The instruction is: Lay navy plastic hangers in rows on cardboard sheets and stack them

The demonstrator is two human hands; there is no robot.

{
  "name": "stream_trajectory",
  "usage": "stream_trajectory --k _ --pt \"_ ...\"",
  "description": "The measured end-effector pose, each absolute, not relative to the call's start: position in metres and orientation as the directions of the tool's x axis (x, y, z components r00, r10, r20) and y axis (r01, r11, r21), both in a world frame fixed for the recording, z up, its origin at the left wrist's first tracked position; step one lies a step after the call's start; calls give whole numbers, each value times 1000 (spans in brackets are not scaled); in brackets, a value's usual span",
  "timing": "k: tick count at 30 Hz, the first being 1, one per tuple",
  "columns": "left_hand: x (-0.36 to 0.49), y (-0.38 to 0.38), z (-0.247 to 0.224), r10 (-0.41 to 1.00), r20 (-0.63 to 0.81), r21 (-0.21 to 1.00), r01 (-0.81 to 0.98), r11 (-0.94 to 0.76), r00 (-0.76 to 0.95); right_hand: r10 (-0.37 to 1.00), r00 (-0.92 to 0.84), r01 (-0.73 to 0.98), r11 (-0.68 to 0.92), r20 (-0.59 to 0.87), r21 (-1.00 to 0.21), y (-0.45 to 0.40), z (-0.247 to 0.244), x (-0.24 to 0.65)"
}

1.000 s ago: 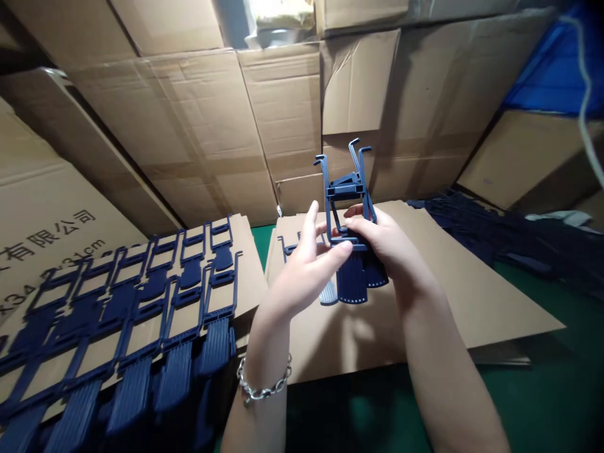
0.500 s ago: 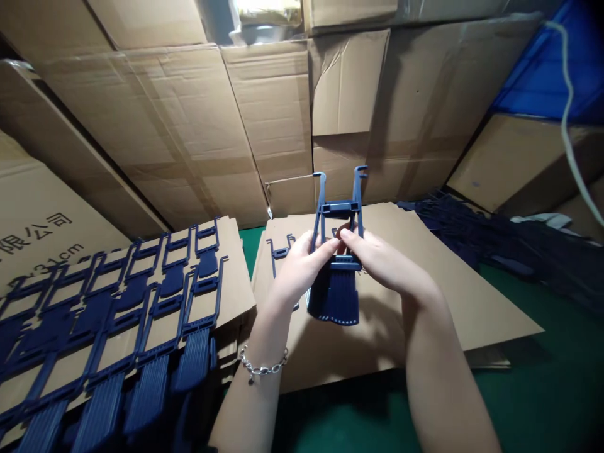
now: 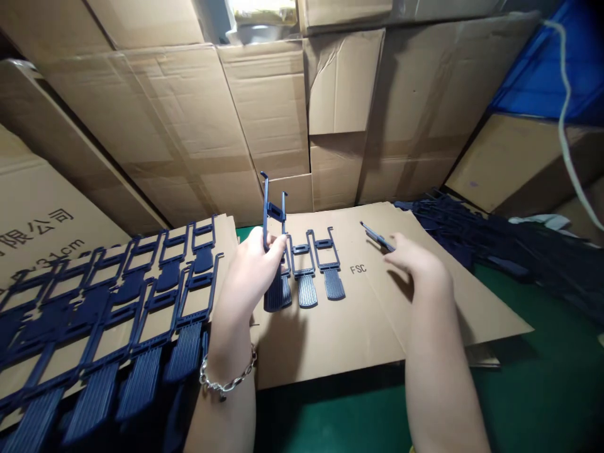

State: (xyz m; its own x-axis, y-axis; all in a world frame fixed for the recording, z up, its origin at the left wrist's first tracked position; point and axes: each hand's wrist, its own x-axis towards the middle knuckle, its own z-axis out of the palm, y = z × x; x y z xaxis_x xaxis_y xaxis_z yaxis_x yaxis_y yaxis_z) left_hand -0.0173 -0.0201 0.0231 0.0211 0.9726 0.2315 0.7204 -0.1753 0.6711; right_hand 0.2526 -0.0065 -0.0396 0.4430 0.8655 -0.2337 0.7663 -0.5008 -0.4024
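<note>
Hands are apart: left hand (image 3: 255, 267) grips one blue clip (image 3: 274, 251) upright at mid-frame, right hand (image 3: 415, 264) pinches another piece (image 3: 376, 237). Two clips (image 3: 317, 264) lie on the cardboard (image 3: 377, 314); many wait in the dark pile (image 3: 519, 245), right.

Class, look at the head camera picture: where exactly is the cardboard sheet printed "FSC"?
The cardboard sheet lies flat at centre on the green surface, between the person's hands, with two blue plastic pieces resting on it left of the print.
</note>
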Motion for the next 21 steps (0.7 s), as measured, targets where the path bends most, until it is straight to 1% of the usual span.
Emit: stream_trajectory --k 2,4,5,8,10,13,17,21 --pt "-18 -20 22 980 193 701 694 -165 38 892 314 819 -428 -326 -383 0 -46 245" --pt "-19 -19 21 979 192 700 691 -181 63 891 269 831 -407 -366 -379 2 -48 236" --pt "-19 -18 20 974 215 674 711 -200 71 888 262 833 -405 -377 -376 3 -47 233" --pt "-19 -16 18 934 346 533 801 -272 86 882 246 848 -396 -402 -351 3 -46 227" --pt "-18 -14 17 909 404 483 819 -309 105 877 254 856 -400 -407 -327 3 -46 225" --pt "-18 -12 15 899 418 498 795 -346 130 878 288 864 -410 -383 -292 6 -50 220" --pt "-16 -13 16 897 418 526 768 -365 140 900 342 868 -412 -269 -276 10 -54 212" --pt "-15 -16 19 890 440 495 794 -353 121 900 384 864 -429 -205 -264 8 -51 212"
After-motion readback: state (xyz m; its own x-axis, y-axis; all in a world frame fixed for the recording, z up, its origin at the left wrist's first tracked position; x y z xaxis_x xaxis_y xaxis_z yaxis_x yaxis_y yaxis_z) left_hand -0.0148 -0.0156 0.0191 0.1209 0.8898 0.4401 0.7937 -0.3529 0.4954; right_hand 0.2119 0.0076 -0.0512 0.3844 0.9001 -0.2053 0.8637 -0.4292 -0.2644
